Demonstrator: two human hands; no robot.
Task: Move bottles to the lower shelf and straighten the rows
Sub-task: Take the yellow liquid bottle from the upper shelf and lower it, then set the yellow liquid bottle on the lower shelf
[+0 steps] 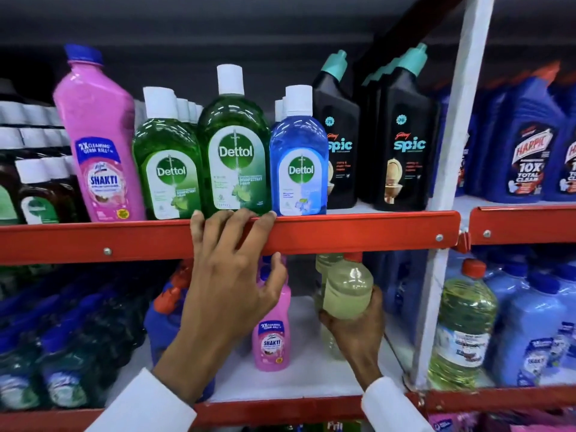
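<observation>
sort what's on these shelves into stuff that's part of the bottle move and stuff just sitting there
In the job:
- right hand gripping the pale yellow clear plastic bottle
- left hand on the red metal shelf edge
- small pink Shakti bottle on the lower shelf

Just sitting:
- green Dettol bottles
- black Spic bottles
- blue Harpic bottles

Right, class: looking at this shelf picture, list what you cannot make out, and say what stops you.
1. Head view: cap of the pale yellow bottle in the right hand, partly behind the red shelf rail.
2. Top of the small pink Shakti bottle, covered by the left hand.
3. Dark bottles lower left: labels blurred.
4. Harpic bottle, cut by the right edge.
</observation>
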